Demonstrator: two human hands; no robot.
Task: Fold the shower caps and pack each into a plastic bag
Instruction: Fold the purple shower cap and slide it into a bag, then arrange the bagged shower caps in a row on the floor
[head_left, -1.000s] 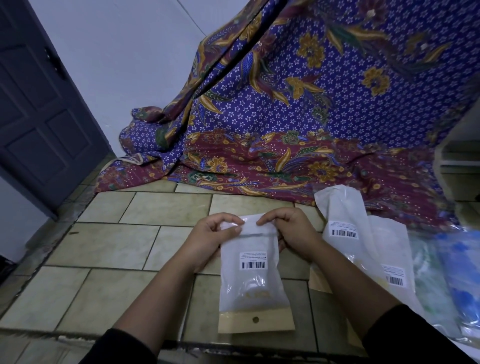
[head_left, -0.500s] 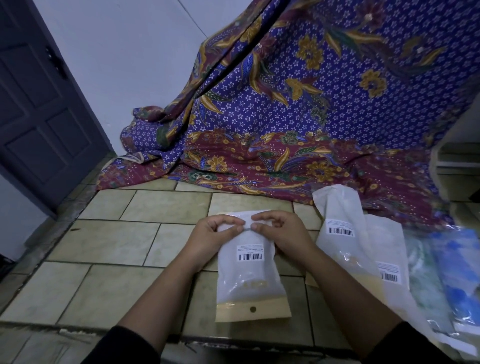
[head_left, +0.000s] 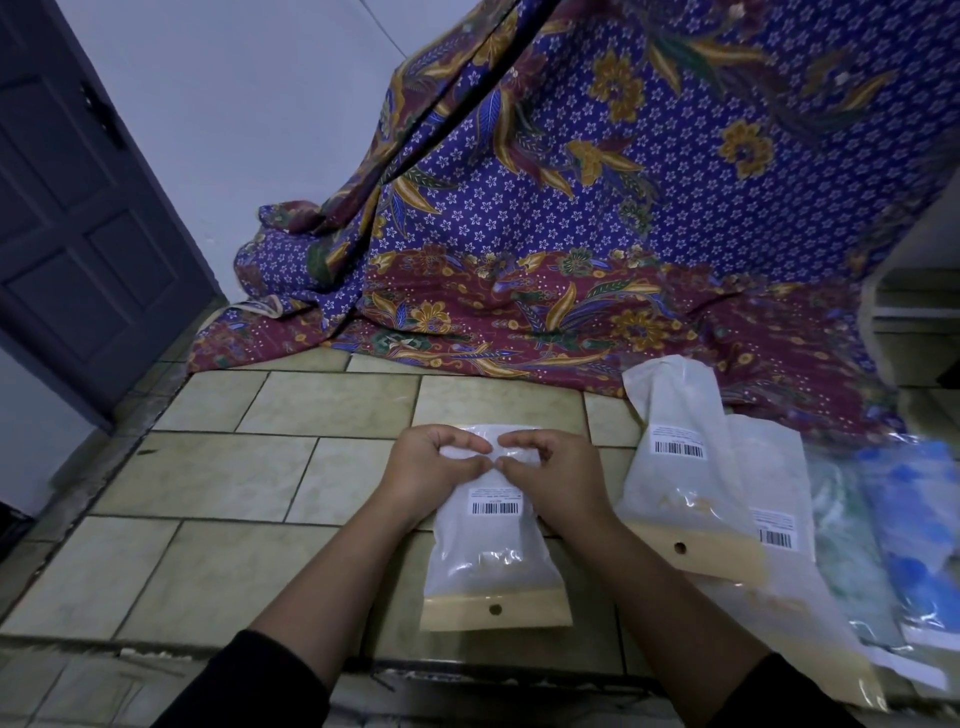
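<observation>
A frosted plastic bag (head_left: 491, 551) with a barcode label and a tan header strip with a hole lies on the tiled counter (head_left: 249, 483), something pale packed inside. My left hand (head_left: 428, 470) and my right hand (head_left: 550, 475) meet at its far end, fingertips pinching the bag's top edge close together. Two more packed bags (head_left: 675, 467) lie overlapping to the right. Further right sit blue and greenish shower caps (head_left: 914, 530) in clear wrapping.
A purple and maroon floral cloth (head_left: 597, 234) hangs behind and spills onto the back of the counter. A dark door (head_left: 78, 218) stands at the left. The counter's front edge runs just under my forearms. A pale shelf unit (head_left: 914, 312) is at the far right.
My two hands have slid inward along the bag's top edge, from its corners to the middle, until their fingertips almost touch. The bag stays in place.
</observation>
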